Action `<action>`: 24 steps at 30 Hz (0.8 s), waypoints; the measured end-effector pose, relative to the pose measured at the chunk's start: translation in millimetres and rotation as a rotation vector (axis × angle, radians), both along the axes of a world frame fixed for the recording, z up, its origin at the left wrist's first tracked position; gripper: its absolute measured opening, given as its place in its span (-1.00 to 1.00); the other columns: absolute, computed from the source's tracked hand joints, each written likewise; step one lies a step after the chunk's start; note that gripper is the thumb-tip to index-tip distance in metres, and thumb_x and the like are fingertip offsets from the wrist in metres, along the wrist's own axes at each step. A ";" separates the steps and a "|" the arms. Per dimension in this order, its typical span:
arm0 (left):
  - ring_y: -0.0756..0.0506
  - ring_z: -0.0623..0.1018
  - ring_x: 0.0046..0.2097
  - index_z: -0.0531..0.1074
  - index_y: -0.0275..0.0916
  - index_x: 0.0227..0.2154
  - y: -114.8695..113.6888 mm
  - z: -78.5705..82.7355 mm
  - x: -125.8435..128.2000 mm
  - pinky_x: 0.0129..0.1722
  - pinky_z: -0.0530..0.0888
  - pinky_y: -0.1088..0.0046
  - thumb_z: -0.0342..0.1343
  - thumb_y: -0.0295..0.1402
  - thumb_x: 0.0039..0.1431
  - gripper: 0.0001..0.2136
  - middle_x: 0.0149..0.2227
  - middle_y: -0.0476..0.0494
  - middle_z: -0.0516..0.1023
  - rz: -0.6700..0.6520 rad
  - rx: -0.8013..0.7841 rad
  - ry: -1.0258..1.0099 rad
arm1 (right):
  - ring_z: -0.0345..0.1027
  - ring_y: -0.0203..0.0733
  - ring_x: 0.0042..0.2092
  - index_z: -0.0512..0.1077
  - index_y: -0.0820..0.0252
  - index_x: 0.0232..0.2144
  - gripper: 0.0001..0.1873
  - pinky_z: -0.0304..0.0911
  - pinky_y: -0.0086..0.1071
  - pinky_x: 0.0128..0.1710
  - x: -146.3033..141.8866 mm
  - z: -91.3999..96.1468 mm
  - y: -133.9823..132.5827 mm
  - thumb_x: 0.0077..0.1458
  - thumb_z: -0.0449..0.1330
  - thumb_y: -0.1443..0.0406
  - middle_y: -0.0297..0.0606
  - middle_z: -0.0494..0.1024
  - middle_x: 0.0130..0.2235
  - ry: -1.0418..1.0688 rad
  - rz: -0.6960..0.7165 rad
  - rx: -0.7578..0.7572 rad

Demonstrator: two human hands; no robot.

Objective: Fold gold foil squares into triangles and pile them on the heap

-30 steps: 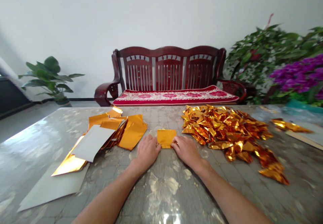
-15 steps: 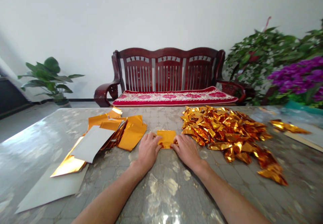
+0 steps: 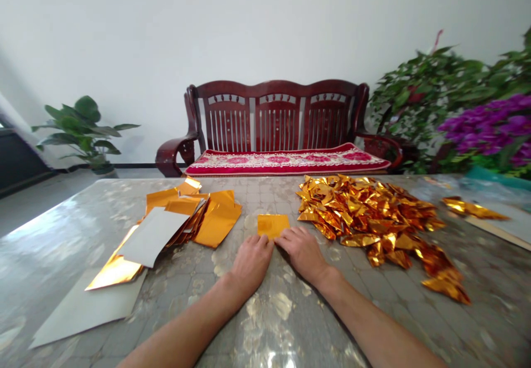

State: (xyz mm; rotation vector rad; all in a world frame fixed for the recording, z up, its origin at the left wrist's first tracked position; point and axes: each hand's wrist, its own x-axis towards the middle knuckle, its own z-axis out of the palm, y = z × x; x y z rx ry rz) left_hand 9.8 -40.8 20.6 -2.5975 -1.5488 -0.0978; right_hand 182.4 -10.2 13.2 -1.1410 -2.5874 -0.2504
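A small folded sheet of gold foil paper (image 3: 272,226) lies flat on the table in front of me. My left hand (image 3: 254,257) is closed, its curled fingers pressing the sheet's near edge. From the other side my right hand (image 3: 302,250) reaches that same edge, thumb and fingers drawn together on the near right corner. The two sets of fingertips almost meet, and they hide the near edge. Left of my hands is a loose stack of gold foil sheets (image 3: 218,221). On the right lies a heap of folded gold foil pieces (image 3: 365,205).
Grey-backed sheets (image 3: 154,236) lie at the left on the patterned table (image 3: 186,312). Clear plastic and a single folded foil piece (image 3: 473,208) are at the far right. A wooden bench (image 3: 277,119) stands behind the table, with plants on both sides.
Both hands have moved from the sheet's left and right sides to its near edge, closer together. More of the sheet's surface shows now.
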 end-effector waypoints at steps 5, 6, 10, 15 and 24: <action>-0.18 0.49 -0.10 0.42 -0.30 -0.09 -5.1 -1.2 5.2 -0.12 0.44 0.29 -0.03 -0.53 0.27 -0.79 -0.15 -0.24 0.49 0.015 -0.005 0.036 | 0.33 -0.12 -0.13 0.52 0.15 -0.15 -0.82 0.13 -0.28 -0.13 0.4 0.3 -6.3 0.26 0.14 0.37 -0.22 0.54 -0.21 -0.043 0.014 -0.012; -0.19 0.49 -0.11 0.42 -0.31 -0.09 -6.7 -2.1 6.0 -0.13 0.44 0.29 -0.04 -0.54 0.26 -0.78 -0.15 -0.25 0.49 0.022 -0.001 0.040 | 0.33 -0.11 -0.13 0.52 0.15 -0.14 -0.82 0.14 -0.28 -0.13 0.3 0.9 -7.8 0.26 0.14 0.37 -0.21 0.54 -0.20 -0.053 0.003 -0.014; -0.20 0.49 -0.10 0.42 -0.33 -0.09 -12.1 -7.0 5.8 -0.14 0.44 0.27 -0.07 -0.58 0.25 -0.75 -0.13 -0.31 0.49 0.063 0.030 0.046 | 0.35 -0.10 -0.11 0.52 0.14 -0.13 -0.80 0.15 -0.27 -0.14 1.7 2.7 -11.9 0.25 0.13 0.39 -0.19 0.56 -0.18 -0.055 -0.046 -0.033; -0.21 0.49 -0.03 0.43 -0.34 -0.07 -13.6 -9.0 1.5 -0.09 0.42 0.26 -0.06 -0.57 0.24 -0.74 -0.09 -0.36 0.51 0.070 0.043 0.062 | 0.35 -0.10 -0.10 0.54 0.12 -0.15 -0.76 0.14 -0.27 -0.11 8.2 1.0 -10.8 0.25 0.10 0.42 -0.21 0.59 -0.16 -0.027 -0.087 -0.043; -0.23 0.51 -0.06 0.43 -0.37 -0.05 -16.3 -4.3 -2.0 -0.13 0.38 0.25 -0.07 -0.58 0.24 -0.72 -0.10 -0.40 0.52 0.107 0.017 0.086 | 0.34 -0.13 -0.18 0.57 0.15 -0.32 -0.75 0.06 -0.28 -0.15 24.1 -2.5 -1.6 0.20 0.09 0.44 -0.21 0.60 -0.28 -0.009 -0.096 -0.010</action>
